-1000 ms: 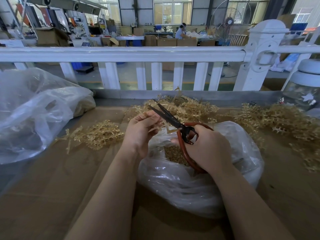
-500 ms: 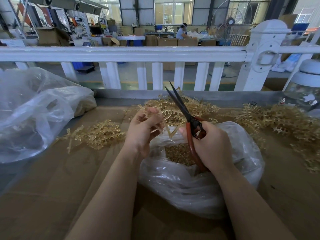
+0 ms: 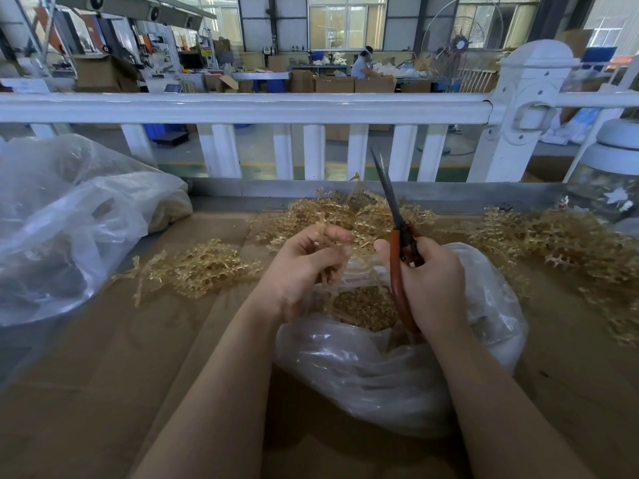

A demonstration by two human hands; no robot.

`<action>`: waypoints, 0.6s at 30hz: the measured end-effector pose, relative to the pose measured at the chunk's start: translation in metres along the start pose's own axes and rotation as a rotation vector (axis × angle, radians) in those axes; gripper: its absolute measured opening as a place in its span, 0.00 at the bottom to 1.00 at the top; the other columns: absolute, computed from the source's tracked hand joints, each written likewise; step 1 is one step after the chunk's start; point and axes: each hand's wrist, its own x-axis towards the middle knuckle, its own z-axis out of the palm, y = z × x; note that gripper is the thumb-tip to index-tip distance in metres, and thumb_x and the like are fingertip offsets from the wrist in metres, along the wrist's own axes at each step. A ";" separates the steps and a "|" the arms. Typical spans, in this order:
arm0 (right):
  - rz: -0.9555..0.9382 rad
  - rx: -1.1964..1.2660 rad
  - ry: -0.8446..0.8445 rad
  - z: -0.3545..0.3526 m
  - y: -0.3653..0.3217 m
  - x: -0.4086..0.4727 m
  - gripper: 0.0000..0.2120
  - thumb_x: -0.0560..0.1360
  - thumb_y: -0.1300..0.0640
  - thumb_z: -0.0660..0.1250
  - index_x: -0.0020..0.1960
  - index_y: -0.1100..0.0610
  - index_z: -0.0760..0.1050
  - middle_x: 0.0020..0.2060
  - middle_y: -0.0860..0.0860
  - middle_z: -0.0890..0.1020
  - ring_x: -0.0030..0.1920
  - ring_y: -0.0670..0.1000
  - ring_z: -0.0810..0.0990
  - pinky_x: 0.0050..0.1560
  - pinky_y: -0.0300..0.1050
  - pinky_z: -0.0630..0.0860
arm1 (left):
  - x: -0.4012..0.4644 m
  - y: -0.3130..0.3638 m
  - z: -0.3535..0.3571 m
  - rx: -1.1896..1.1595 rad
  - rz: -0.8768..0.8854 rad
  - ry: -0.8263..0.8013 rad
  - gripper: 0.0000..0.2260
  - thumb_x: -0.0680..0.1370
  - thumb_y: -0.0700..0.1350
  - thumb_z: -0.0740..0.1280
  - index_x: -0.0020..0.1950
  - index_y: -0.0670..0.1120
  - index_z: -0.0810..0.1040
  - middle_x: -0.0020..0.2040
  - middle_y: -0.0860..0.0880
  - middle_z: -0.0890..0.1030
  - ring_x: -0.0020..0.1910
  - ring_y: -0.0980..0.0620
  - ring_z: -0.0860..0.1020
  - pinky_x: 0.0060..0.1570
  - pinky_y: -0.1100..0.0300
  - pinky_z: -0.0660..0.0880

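My right hand (image 3: 432,288) grips red-handled scissors (image 3: 397,257), whose dark blades point up and away, nearly closed. My left hand (image 3: 304,267) pinches a thin golden plastic sprue (image 3: 340,252) between fingers and thumb, just left of the scissors. Both hands hover over an open clear plastic bag (image 3: 397,371) that holds small golden pieces (image 3: 363,305).
Heaps of golden sprues lie behind the hands (image 3: 345,212), at the left (image 3: 197,267) and at the right (image 3: 560,243) on the brown cardboard-covered table (image 3: 103,375). A large clear bag (image 3: 69,219) sits far left. A white railing (image 3: 242,108) and a glass jar (image 3: 612,181) stand behind.
The scissors have swung from pointing left to pointing upright, and the blades have closed. My left hand has stayed in place with the sprue.
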 end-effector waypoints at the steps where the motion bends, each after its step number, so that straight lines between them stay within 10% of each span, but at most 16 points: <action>1: 0.040 0.027 -0.056 0.000 -0.001 0.001 0.16 0.74 0.45 0.74 0.35 0.54 0.78 0.27 0.49 0.80 0.30 0.46 0.79 0.32 0.45 0.75 | 0.000 -0.001 0.000 0.012 0.015 -0.026 0.07 0.72 0.36 0.72 0.48 0.45 0.80 0.31 0.51 0.76 0.27 0.55 0.73 0.28 0.64 0.73; 7: 0.150 0.173 -0.279 0.001 -0.009 0.001 0.08 0.73 0.51 0.76 0.42 0.56 0.83 0.34 0.51 0.85 0.36 0.51 0.84 0.42 0.53 0.83 | 0.000 -0.004 0.001 0.060 0.064 -0.064 0.08 0.73 0.41 0.74 0.52 0.46 0.82 0.30 0.51 0.77 0.27 0.55 0.74 0.29 0.62 0.75; 14: 0.181 0.211 -0.182 0.003 -0.009 0.001 0.06 0.74 0.55 0.76 0.45 0.56 0.82 0.36 0.52 0.85 0.36 0.47 0.83 0.37 0.39 0.81 | 0.001 -0.007 0.008 0.134 0.102 0.006 0.04 0.71 0.45 0.74 0.44 0.52 0.83 0.34 0.54 0.81 0.32 0.58 0.77 0.34 0.62 0.77; 18: 0.184 0.136 -0.092 0.005 -0.007 0.003 0.06 0.75 0.51 0.74 0.42 0.52 0.81 0.34 0.49 0.84 0.35 0.47 0.83 0.40 0.50 0.83 | 0.003 -0.004 0.009 0.050 0.071 0.119 0.04 0.67 0.45 0.75 0.40 0.51 0.85 0.37 0.53 0.82 0.34 0.57 0.77 0.39 0.58 0.77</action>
